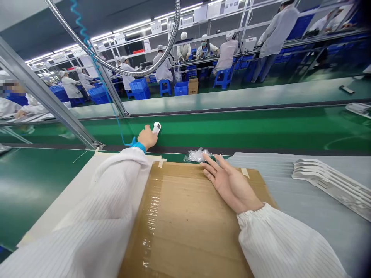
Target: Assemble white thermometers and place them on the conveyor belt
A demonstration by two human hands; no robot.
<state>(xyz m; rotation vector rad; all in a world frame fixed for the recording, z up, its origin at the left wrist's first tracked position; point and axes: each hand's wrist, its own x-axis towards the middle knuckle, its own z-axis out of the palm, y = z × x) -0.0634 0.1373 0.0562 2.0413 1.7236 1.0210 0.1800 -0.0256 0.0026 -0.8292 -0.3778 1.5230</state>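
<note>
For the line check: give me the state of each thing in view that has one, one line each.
left hand: closed around the device
small white device: held against the green belt
right hand: open, flat on the cardboard
clear plastic bag: crumpled, by the right fingertips
cardboard sheet: flat, taped down
blue wrist strap: worn on left wrist

Matt brown corrugated cardboard [185, 220] here, slick glossy tape [149, 227] across it! Just beyond the cardboard, a crinkly clear plastic bag [197, 155] and a smooth white plastic device [157, 128]; right of it, matt grey sheeting [290, 235] and pale parts [333, 185], maybe metal, hard to say.
</note>
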